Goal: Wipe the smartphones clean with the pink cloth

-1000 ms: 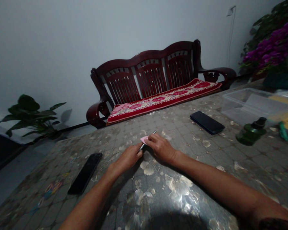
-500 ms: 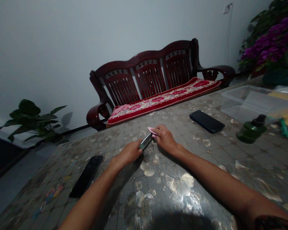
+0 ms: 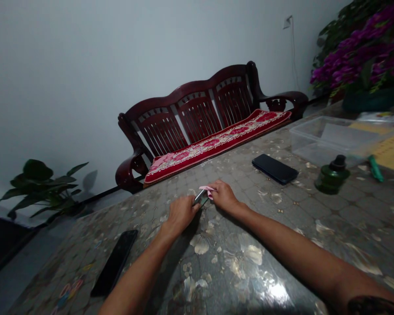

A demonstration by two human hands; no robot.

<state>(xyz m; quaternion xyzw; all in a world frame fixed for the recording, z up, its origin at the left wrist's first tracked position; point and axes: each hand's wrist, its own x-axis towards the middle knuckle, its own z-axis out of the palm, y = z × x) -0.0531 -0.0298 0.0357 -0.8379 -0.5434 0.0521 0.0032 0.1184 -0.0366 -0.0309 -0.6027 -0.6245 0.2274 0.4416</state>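
My left hand [image 3: 183, 211] is closed around one end of a slim, silver-edged object [image 3: 199, 197] with a grey-green face; its exact kind I cannot make out. My right hand [image 3: 223, 195] pinches a small folded pink cloth [image 3: 209, 191] against the far end of that object. Both hands are close together just above the patterned table [image 3: 213, 262], near its far side. Fingers hide much of the object and part of the cloth.
A black phone [image 3: 114, 262] lies left, with several colourful loops [image 3: 68, 291] beside it. On the right are a dark wallet-like case [image 3: 275, 168], a green bottle [image 3: 332, 177], a clear plastic box [image 3: 304, 146] and a green marker [image 3: 376, 168]. Behind stands a wooden bench [image 3: 190, 94].
My left hand has turned over the slim object, which shows its silver edge more now. The pink cloth still sits at its far end. The whole view has shifted slightly.
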